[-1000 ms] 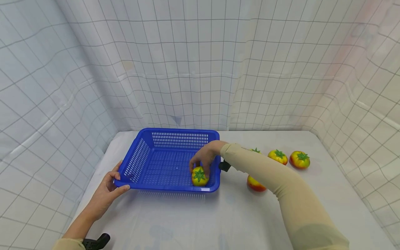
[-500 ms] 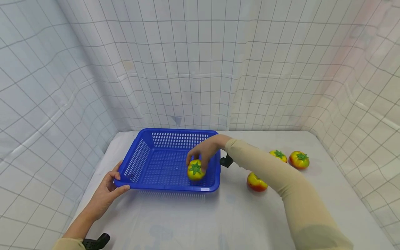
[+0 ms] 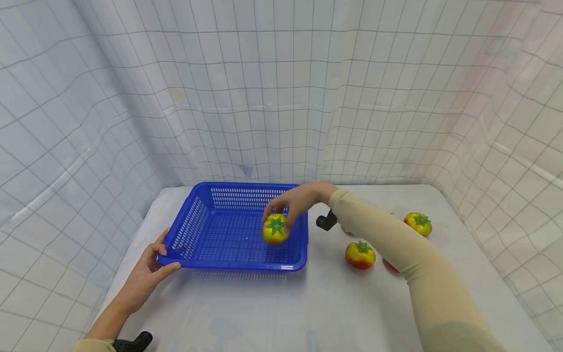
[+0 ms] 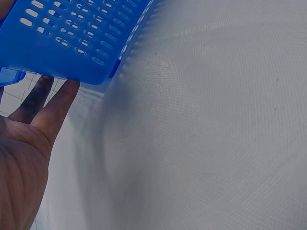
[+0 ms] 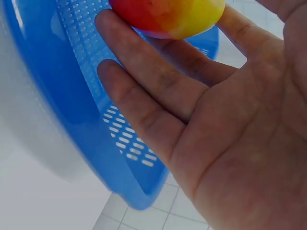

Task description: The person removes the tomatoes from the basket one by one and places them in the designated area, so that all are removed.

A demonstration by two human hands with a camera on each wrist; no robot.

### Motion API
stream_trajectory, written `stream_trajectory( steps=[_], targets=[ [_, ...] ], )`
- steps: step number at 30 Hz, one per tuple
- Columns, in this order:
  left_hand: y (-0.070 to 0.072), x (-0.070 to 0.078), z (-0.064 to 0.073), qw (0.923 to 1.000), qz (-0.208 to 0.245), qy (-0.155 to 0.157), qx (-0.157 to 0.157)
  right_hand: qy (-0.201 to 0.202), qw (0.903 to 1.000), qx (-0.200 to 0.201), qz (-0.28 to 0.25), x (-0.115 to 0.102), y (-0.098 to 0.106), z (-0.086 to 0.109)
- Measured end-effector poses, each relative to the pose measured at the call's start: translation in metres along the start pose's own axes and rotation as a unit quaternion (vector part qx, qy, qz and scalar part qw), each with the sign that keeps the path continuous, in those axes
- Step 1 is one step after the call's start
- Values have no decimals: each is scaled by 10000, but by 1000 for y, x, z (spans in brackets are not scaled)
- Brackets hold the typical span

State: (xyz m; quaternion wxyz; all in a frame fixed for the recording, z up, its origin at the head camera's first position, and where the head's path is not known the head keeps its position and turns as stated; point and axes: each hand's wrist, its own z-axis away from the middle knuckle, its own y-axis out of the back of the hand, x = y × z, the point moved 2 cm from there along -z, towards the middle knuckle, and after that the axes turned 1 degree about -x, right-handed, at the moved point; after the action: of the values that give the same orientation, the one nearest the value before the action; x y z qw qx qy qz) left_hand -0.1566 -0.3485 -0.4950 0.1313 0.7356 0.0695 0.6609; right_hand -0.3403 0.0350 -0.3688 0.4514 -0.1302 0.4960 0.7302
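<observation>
In the head view, my right hand holds a yellow-and-red tomato with a green star-shaped calyx, over the right part of a blue perforated plastic basket. In the right wrist view the tomato's red and yellow underside sits at the fingertips, seemingly clear of the basket floor. My left hand grips the basket's near left corner, thumb along the rim. In the left wrist view, two fingertips touch the outside of the basket wall; the thumb is mostly out of frame.
On the white table, right of the basket, stand a tomato, a farther tomato and another tomato mostly hidden by my right forearm. White grid-patterned cloth walls the table at the back and sides.
My right hand has raised the tomato from the basket's near right corner and shifted it slightly left. The right forearm has moved, uncovering more of the nearest tomato. My left hand stays on the corner.
</observation>
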Motion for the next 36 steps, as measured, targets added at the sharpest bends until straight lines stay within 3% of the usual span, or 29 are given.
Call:
stream_trajectory(
  steps=[8,24,36],
  targets=[
    [0,-2,1,10000,65,9,-20,0,9994,196,-273,4,5,21],
    [-1,0,1,9999,41,107,4,-25,9973,673,-307,22,2,68],
    [-2,1,1,9998,109,138,-54,-524,9915,878,-811,36,-5,103]
  ],
)
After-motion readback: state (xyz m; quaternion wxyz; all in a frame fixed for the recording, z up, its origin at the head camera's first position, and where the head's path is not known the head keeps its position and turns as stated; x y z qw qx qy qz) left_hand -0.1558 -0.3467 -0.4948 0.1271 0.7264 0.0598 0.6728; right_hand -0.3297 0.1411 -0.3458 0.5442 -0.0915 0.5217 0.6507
